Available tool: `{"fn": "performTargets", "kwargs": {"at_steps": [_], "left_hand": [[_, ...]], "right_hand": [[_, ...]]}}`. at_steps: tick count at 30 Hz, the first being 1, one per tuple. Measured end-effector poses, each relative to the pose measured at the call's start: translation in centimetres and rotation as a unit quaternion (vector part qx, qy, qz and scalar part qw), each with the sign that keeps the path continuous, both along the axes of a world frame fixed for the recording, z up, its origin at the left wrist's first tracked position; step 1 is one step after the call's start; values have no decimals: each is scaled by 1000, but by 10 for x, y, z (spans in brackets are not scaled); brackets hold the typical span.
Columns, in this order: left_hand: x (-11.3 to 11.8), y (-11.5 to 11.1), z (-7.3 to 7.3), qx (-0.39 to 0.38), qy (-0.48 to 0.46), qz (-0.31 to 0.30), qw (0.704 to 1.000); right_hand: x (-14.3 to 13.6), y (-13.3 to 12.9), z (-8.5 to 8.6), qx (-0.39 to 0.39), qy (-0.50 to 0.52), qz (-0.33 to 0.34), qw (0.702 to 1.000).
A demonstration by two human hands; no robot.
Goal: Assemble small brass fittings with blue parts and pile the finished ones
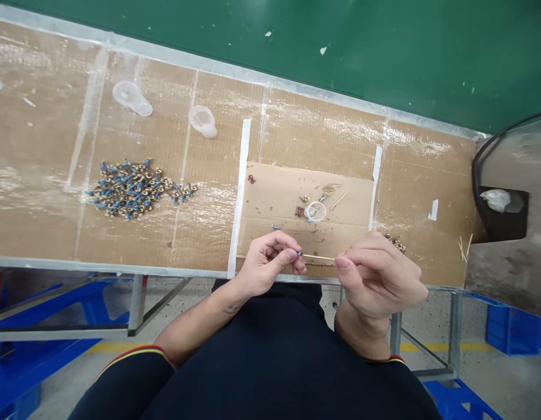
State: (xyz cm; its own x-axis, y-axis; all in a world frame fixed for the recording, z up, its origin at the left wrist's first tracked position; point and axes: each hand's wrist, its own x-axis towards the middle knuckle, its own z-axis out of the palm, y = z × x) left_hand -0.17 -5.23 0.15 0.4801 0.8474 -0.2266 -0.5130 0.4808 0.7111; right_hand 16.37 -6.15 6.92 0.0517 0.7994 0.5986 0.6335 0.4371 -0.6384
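My left hand (274, 259) pinches a tiny blue piece (299, 254) between thumb and forefinger. Between the thumb and fingers of my right hand (375, 274) is a thin wooden stick (319, 257), its tip at or very near the blue piece. Beyond my hands a small clear cup (315, 211) rests on a stained cardboard sheet (274, 186). Around the cup lie a dark reddish piece (299, 211), another wooden stick (339, 201) and a few small bits. One blue and gold piece (275, 227) is just past my left fingers.
To the left is a heap of small blue and gold pieces (130, 188). Behind it stand two clear plastic cups (132, 98). A smaller pile (396, 242) lies beyond my right hand, with loose sticks (465, 248) farther right. A metal box (506, 262) bounds the right end.
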Motion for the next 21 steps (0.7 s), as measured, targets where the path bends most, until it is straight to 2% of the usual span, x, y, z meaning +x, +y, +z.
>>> {"fn": "performTargets", "kwargs": {"at_steps": [12,15,18,21], "left_hand": [[-1,-1,0,2,-9,0,1000],[-1,-1,-2,6,-33,3,999],[-1,0,-4,0,-58,-4,998],[-1,1,-5,-7,-90,-11,996]], "right_hand": [[0,1,0,-3,4,24,1000],[9,4,0,28,30,-1,999],[23,9,-6,49,33,-66,996],[35,19,-19,6,1,-106,994]]}}
